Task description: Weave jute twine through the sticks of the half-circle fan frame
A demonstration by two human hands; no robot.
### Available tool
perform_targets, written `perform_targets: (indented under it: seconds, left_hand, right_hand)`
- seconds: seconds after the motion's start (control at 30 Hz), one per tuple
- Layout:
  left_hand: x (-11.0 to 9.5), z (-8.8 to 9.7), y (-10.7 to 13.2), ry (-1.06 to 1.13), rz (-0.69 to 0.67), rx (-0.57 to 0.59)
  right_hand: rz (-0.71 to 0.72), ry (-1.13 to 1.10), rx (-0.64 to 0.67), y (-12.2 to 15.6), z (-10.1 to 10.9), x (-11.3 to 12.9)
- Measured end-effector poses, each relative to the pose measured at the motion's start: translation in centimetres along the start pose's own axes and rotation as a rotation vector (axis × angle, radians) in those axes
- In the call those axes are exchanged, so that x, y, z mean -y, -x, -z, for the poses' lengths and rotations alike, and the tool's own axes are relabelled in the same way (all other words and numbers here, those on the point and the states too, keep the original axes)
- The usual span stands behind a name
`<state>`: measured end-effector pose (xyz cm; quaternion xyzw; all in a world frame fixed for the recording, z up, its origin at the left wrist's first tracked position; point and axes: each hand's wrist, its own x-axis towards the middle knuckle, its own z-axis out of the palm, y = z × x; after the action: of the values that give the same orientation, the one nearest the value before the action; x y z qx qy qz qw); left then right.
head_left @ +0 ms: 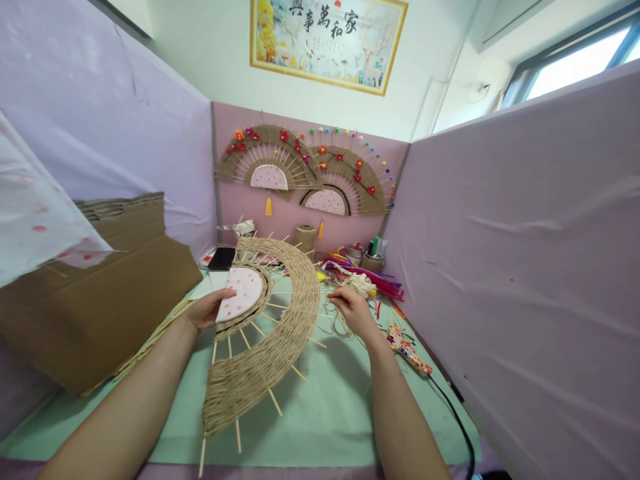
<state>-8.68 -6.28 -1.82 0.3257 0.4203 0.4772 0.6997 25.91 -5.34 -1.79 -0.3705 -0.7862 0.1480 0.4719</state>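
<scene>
A half-round woven fan [295, 293] is held up on its side over the table, its thin wooden sticks poking out past the twine weave. At its hub is a white half-disc with pink dots [245, 293]. My left hand [207, 310] grips the fan there, thumb on the front and the other fingers behind. Just off the fan's outer edge, my right hand [347, 307] is closed in a pinch. Whatever lies between those fingertips is too small to make out. Thin loose strands [340, 325] hang below that hand.
Cardboard [100, 300] leans at the left. A patterned glue gun [410, 353] with a black cord lies at the right. Behind are pipe cleaners [387, 283], a twine spool [305, 240], a pen holder [373, 260] and a phone [222, 259]. Two decorated fans [350, 167] hang on the back panel.
</scene>
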Motion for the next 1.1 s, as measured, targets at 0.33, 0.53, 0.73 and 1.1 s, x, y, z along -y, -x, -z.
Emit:
perform_targets:
  seconds: [0.33, 0.53, 0.73, 1.1]
  left_hand:
    - [0.1, 0.0, 0.1, -0.043, 0.066, 0.005]
    - [0.2, 0.1, 0.0, -0.071, 0.103, 0.023]
    - [0.2, 0.5, -0.1, -0.082, 0.124, 0.046]
    - [1.1, -0.1, -1.0, 0.016, 0.1, 0.069]
  right_hand:
    - [0.014, 0.158, -0.162, 0.1, 0.6, 0.2]
    - [0.085, 0.13, -0.127, -0.1, 0.7, 0.1]
    - [0.049, 0.077, -0.112, -0.1, 0.5, -0.2]
    - [-0.02, 0.063, -0.03, -0.1, -0.3, -0.9]
